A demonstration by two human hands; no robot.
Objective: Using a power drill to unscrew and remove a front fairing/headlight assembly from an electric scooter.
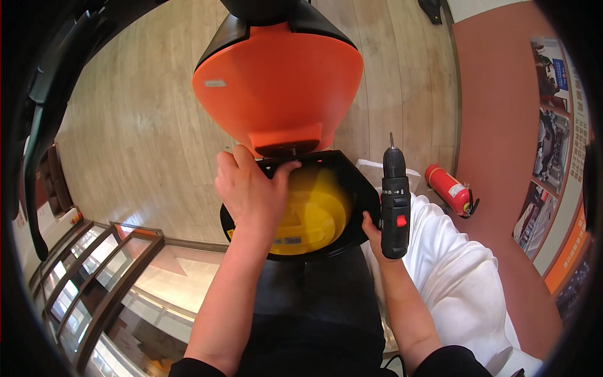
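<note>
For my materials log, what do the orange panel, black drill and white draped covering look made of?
Orange panel: probably moulded plastic, satin, given its even colour and soft sheen; painted metal possible.
Black drill: body likely matte plastic, judging by its dull surface; its slim bit looks like metal.
White draped covering: apparently matte fabric, from its soft folds.

Off to the right, a red fire extinguisher [447, 188] is sitting near a reddish-brown wall [496, 94], where photos [553, 144] are showing. White cloth [465, 276] is bunching in folds; pale floorboards [144, 125] are stretching ahead, and brown-framed glass panes [99, 265] are standing left.
</note>
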